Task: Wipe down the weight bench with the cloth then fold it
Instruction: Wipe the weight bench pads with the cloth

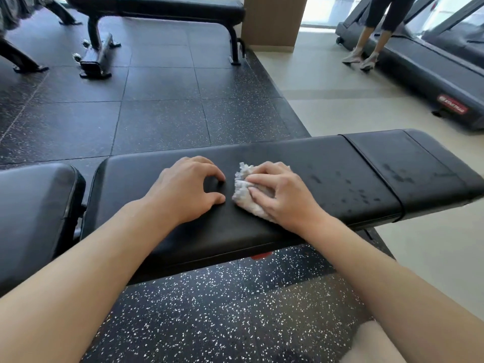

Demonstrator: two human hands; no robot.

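Two benches (301, 163) (157, 6), one cloth (245, 195), two hands (187, 189) (284, 192), one treadmill (419, 69).

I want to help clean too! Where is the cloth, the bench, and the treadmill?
cloth (242, 191): head view, bunched left part beside the fingers.
bench (327, 166): head view, bare black pad top.
treadmill (419, 66): head view, its dark belt deck.
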